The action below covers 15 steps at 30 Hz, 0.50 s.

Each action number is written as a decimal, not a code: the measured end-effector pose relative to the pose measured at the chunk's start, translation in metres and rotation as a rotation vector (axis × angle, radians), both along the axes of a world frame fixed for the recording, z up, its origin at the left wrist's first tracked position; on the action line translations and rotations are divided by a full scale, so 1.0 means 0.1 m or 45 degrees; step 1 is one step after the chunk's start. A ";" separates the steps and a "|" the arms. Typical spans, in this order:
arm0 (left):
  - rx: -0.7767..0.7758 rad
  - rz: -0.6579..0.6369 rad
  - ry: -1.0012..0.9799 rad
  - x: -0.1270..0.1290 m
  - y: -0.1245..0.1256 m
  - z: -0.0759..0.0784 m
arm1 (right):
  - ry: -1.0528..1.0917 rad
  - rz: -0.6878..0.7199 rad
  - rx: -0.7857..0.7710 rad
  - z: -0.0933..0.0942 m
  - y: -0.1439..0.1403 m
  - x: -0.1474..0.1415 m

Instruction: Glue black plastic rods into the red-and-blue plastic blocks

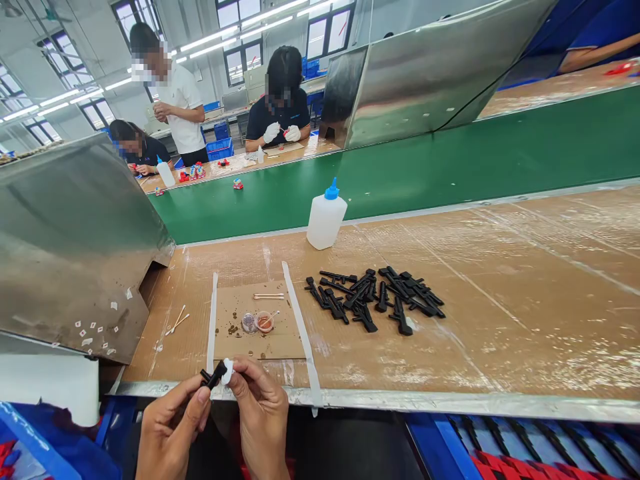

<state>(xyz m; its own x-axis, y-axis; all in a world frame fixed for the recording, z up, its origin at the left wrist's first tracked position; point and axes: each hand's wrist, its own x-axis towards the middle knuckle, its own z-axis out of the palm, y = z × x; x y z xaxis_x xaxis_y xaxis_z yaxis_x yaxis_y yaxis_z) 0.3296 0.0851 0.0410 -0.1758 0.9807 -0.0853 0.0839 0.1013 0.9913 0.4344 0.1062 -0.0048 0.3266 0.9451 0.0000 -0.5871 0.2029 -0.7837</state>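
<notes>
My left hand (170, 427) and my right hand (260, 413) meet at the near edge of the bench, low in the view. Between the fingertips of both sits a small black plastic part (214, 375). My right fingers also press a small white piece (228, 371) against that part's end. Just beyond lies a cardboard square (250, 333) with two small round caps (257, 323) and a few thin wooden sticks (268, 296). A pile of several black plastic parts (375, 297) lies to the right on the bench.
A white squeeze bottle with a blue cap (325, 217) stands behind the pile. A green conveyor belt (450, 167) runs beyond the bench. A steel cover (70, 240) sits at the left. Three people work at the far side. Blue crates (500, 447) are below the bench edge.
</notes>
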 end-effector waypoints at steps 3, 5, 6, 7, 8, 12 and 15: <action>-0.068 0.026 -0.213 0.01 0.00 0.03 | -0.041 0.021 -0.053 0.00 -0.02 -0.01; -0.123 0.024 -0.389 0.01 0.02 0.06 | -0.003 -0.002 -0.103 0.00 -0.02 -0.01; -0.149 0.020 -0.461 0.01 0.03 0.08 | 0.018 -0.022 -0.125 0.00 -0.02 -0.01; -0.166 0.011 -0.514 0.00 0.05 0.10 | 0.030 -0.039 -0.142 -0.01 -0.02 -0.01; -0.174 0.004 -0.543 -0.02 0.06 0.12 | 0.034 -0.049 -0.151 -0.01 -0.02 0.00; -0.150 -0.013 -0.556 -0.06 0.09 0.17 | 0.003 -0.041 -0.125 0.02 -0.03 -0.01; -0.129 0.012 -0.544 -0.07 0.09 0.17 | 0.015 -0.022 -0.078 0.07 -0.03 -0.04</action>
